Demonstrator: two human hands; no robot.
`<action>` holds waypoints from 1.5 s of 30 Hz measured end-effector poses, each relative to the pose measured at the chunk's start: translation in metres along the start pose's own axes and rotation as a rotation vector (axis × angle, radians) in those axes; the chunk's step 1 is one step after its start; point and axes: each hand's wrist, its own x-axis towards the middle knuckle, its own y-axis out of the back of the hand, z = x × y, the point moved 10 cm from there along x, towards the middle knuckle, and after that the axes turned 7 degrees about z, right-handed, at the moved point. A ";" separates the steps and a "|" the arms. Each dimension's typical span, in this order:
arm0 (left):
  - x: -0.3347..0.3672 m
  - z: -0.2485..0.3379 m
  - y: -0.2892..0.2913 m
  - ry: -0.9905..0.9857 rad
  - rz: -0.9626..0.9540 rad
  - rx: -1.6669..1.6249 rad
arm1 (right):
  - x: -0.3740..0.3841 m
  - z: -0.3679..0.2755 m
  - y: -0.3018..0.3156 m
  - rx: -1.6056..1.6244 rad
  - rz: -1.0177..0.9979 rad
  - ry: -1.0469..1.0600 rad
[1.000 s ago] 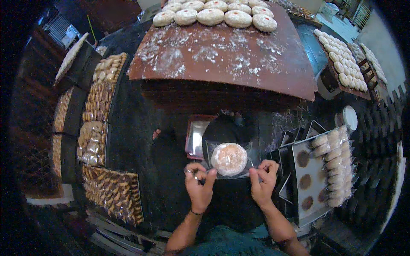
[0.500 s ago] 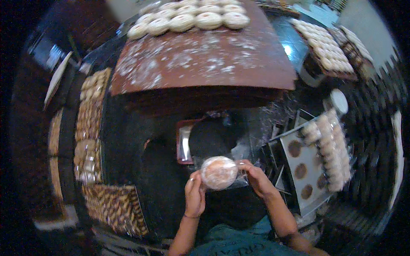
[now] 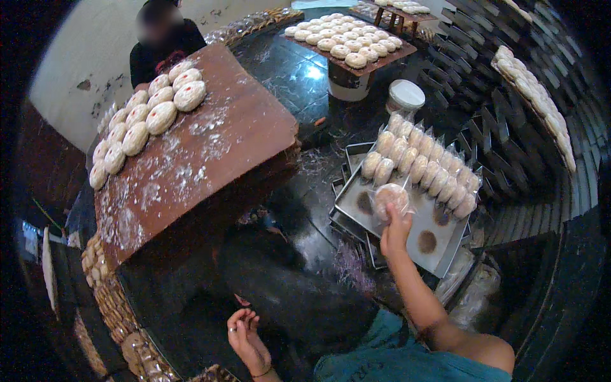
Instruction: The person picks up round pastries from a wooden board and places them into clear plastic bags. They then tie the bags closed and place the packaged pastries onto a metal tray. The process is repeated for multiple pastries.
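Observation:
My right hand reaches out over a metal baking tray and is closed on a round, flat pastry wrapped in a transparent plastic bag. Dark round marks show on the tray's bare part. Along the tray's far side stand several rows of bagged pastries, on edge and leaning together. Low on the left, my left hand hangs with loosely bent fingers, a ring on one of them, and nothing visible in it.
A flour-dusted brown board bears several pale pastries; a person is behind it. Farther off, a loaded board rests on a bucket. A white-lidded tub stands beyond the tray. Stacked metal trays line the right.
My right hand has carried the bagged pastry from before my body out over the tray. My left hand has let go of it and moved left. The view has turned right.

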 end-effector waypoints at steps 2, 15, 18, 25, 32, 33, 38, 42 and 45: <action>0.001 -0.002 0.016 -0.019 0.048 0.069 | 0.041 -0.002 0.020 -0.309 0.179 0.201; 0.005 -0.024 0.042 0.054 0.127 0.052 | 0.104 0.046 -0.029 -0.750 0.274 0.562; 0.015 -0.019 0.054 0.059 0.155 0.031 | 0.112 0.057 -0.027 -0.710 0.197 0.571; 0.022 -0.010 0.136 0.036 0.211 0.084 | -0.035 -0.007 -0.048 -0.743 -0.036 0.836; 0.022 -0.055 0.242 0.123 0.410 -0.252 | -0.445 0.220 -0.090 -0.662 -0.923 -0.896; 0.020 -0.056 0.256 0.123 0.435 -0.304 | -0.461 0.295 -0.046 -0.772 -0.721 -1.099; 0.030 -0.061 0.281 0.156 0.448 -0.477 | -0.438 0.540 0.083 -1.121 -0.521 -1.230; 0.034 -0.075 0.298 0.223 0.478 -0.523 | -0.447 0.612 0.076 -0.780 -0.653 -1.133; 0.044 -0.072 0.317 0.202 0.484 -0.610 | -0.445 0.605 0.065 -0.914 -0.732 -1.066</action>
